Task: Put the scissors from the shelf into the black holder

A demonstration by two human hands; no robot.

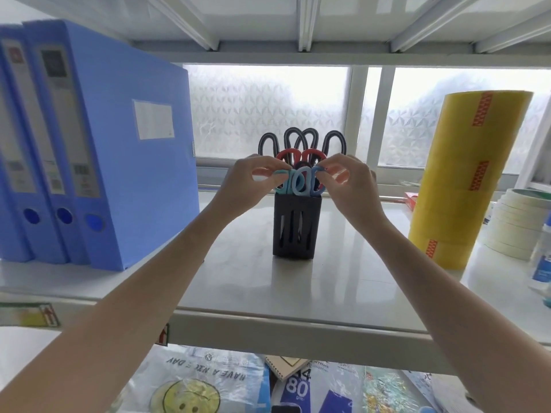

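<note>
A black slotted holder (296,228) stands upright in the middle of the white shelf (268,281). Several scissors stand in it with handles up: black-handled ones (301,140) at the back, a red-handled pair (301,155) in the middle, and small teal and blue-handled pairs (298,183) in front. My left hand (253,180) pinches the teal handle at the left of the front pairs. My right hand (346,180) pinches the blue handle at the right. Both hands meet just above the holder's rim.
Three blue file boxes (98,144) stand at the left of the shelf. A tall stack of yellow tape rolls (465,180) and a stack of masking tape (518,222) are at the right, with a bottle (542,257) at the edge. Frosted windows lie behind.
</note>
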